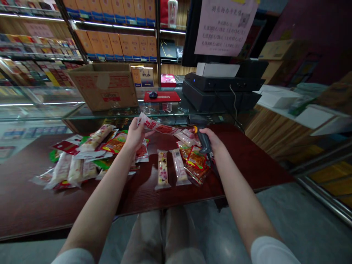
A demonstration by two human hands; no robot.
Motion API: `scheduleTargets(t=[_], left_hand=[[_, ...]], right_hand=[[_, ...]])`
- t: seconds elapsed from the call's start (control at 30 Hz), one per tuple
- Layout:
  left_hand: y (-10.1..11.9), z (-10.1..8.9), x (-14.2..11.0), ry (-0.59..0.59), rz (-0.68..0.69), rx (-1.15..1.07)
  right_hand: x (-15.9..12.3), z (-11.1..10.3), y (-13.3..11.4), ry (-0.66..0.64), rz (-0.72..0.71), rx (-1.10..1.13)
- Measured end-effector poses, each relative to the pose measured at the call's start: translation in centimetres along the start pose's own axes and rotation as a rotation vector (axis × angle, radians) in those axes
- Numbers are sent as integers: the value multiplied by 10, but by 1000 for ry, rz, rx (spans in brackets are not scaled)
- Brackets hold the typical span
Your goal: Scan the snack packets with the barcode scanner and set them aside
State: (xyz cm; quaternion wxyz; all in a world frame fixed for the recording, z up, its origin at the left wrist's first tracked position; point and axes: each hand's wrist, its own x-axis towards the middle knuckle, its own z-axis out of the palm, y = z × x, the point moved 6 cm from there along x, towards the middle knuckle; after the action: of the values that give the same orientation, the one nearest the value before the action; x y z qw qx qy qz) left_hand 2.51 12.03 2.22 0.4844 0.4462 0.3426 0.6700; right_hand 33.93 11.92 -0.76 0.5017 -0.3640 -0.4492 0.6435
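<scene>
My left hand pinches a long red-and-white snack packet by one end and holds it above the counter. My right hand grips a black handheld barcode scanner with an orange tip. Below them, the dark red wooden counter bears a loose heap of snack packets on the left. Two pale wrapped snack bars lie side by side between my hands, and a smaller heap of red packets lies under my right hand.
A cardboard box stands on the glass display case, beside a red mouse mat with a mouse. Black register equipment stands to the right, under a hanging paper notice. Boxed goods fill shelves behind. My knees show below the counter.
</scene>
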Motion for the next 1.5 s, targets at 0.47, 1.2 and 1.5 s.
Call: scheduleTargets(t=[0.47,1.2,1.5], left_hand=[[11,-32,-19,299,80,-486],[-2,-38,-10,307,252,-85],[2,-35,-11,315,312,-92]], right_hand=[[-17,59,26,-348,29,-18],[-22,92,56,-342,171,-209],[-22,93,56,-283,154,-203]])
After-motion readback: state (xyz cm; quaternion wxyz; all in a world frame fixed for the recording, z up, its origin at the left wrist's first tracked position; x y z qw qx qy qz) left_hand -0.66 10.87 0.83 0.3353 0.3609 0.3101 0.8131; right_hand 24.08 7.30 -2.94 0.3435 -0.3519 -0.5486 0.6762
